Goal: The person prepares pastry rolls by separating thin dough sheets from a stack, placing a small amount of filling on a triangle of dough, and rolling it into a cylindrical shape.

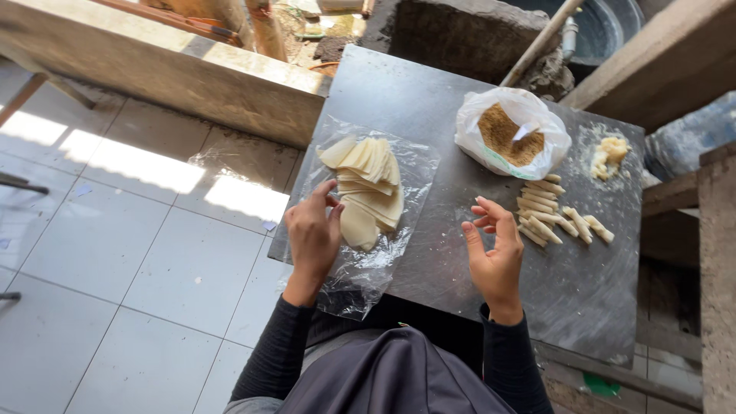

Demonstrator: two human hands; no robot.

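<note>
A dark grey table (429, 115) fills the middle of the view, with pale floor tiles (130, 253) to its left and rough concrete and wooden beams to its right. On the table's left part a clear plastic sheet (368, 268) lies flat, its lower end hanging over the near edge, and a fanned stack of thin pale dough wrappers (368, 184) rests on it. Farther back on the right sits an open white plastic bag (475, 134) of brown crumbly filling (506, 138); just in front lie rolled pale sticks (548, 215) in a loose row, and a small lump of dough (611, 151) sits near the far right edge. Bare table lies open between sheet and rolls. The left hand (314, 230) rests on the sheet, fingertips pinching the edge of the nearest wrapper. The right hand (494, 249) hovers just left of the rolls, its grip loosely curled, holding nothing
</note>
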